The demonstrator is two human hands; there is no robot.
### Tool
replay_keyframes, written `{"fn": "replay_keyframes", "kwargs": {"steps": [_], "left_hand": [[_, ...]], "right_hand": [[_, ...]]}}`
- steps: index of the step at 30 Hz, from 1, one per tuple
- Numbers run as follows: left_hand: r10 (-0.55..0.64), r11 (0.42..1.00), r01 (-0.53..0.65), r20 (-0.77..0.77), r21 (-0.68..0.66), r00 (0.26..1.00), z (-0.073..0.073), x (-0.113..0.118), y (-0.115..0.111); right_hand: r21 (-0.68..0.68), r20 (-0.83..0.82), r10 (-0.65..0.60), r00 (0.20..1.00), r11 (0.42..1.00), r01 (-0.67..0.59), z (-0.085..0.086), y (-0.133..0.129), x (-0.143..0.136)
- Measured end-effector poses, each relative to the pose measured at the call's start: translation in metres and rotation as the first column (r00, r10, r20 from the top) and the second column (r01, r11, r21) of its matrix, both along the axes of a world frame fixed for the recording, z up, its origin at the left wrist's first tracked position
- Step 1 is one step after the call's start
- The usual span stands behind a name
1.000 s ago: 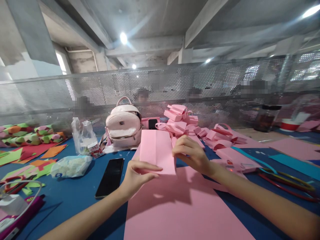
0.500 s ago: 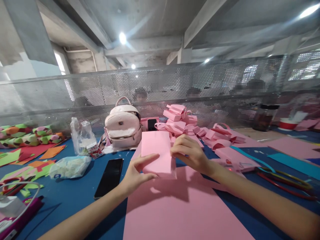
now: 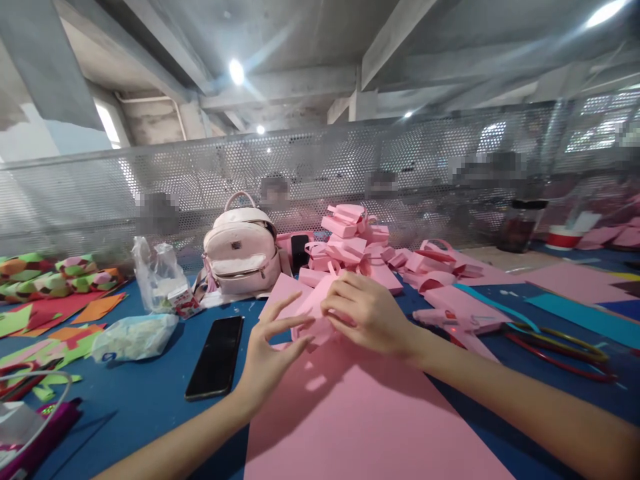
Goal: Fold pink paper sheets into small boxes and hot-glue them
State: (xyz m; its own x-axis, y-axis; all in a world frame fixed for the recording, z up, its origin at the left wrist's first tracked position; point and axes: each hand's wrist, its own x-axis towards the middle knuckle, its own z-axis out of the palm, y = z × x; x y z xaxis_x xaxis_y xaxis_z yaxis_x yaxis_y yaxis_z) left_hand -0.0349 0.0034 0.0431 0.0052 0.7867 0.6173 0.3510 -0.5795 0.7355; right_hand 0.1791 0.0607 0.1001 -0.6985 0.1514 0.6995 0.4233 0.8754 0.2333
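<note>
A folded pink paper box [image 3: 316, 303] is held up over a large pink sheet [image 3: 380, 413]. My right hand [image 3: 367, 313] closes its fingers over the box's right side, hiding much of it. At the left lower edge, my left hand [image 3: 273, 350] has its thumb and a finger around the box's end, with the index finger lifted away. The pink sheet lies on the blue table below both hands. Behind them stands a heap of folded pink paper pieces [image 3: 347, 250].
Left of my hands are a black phone [image 3: 215, 357], a tissue packet [image 3: 135, 337] and a pale backpack [image 3: 240, 253]. A pink glue gun [image 3: 445, 320] and scissors-like coloured loops [image 3: 560, 353] lie right. A perforated metal screen [image 3: 310, 160] runs behind the table.
The box has turned and tipped, so its broad face no longer faces me. My right hand has moved left over it. My left index finger has lifted off.
</note>
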Motion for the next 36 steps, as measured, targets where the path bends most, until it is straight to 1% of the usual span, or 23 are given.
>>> {"fn": "replay_keyframes", "kwargs": {"steps": [3, 9, 12, 16, 19, 22, 26, 30, 36], "left_hand": [[-0.013, 0.999, 0.015, 0.038, -0.050, 0.999, -0.002, 0.000, 0.002], [-0.032, 0.986, 0.050, 0.114, -0.159, 0.993, -0.007, -0.001, 0.009], [-0.038, 0.983, 0.059, 0.119, -0.174, 0.992, -0.008, 0.000, 0.009], [-0.067, 0.982, 0.085, 0.114, -0.167, 0.991, -0.008, 0.001, 0.006], [-0.087, 0.989, 0.096, 0.077, -0.116, 0.993, -0.007, 0.003, 0.003], [-0.084, 0.996, 0.084, 0.002, -0.008, 0.996, -0.007, 0.004, 0.000], [-0.064, 0.989, 0.078, -0.108, 0.123, 0.992, -0.006, 0.004, -0.001], [-0.059, 0.982, 0.086, -0.158, 0.170, 0.986, -0.006, 0.004, 0.000], [-0.025, 0.975, 0.068, -0.197, 0.213, 0.980, -0.006, 0.003, 0.000]], "right_hand": [[-0.030, 0.004, 0.025, 1.000, 0.999, -0.024, 0.000, -0.005, -0.003], [-0.123, -0.003, 0.058, 0.998, 0.991, -0.058, -0.006, -0.004, -0.004], [-0.165, -0.003, 0.084, 0.996, 0.983, -0.084, -0.008, -0.005, -0.005], [-0.154, -0.001, 0.096, 0.995, 0.983, -0.095, -0.008, -0.009, -0.006], [-0.128, 0.019, 0.079, 0.997, 0.989, -0.076, -0.008, -0.013, -0.007], [-0.113, 0.053, 0.058, 0.997, 0.992, -0.052, -0.009, -0.016, -0.007], [-0.093, 0.082, 0.017, 0.996, 0.996, -0.009, -0.008, -0.020, -0.007], [-0.047, 0.108, -0.020, 0.994, 0.999, 0.026, -0.006, -0.023, -0.008], [-0.032, 0.113, -0.026, 0.993, 0.999, 0.030, -0.008, -0.023, -0.009]]}}
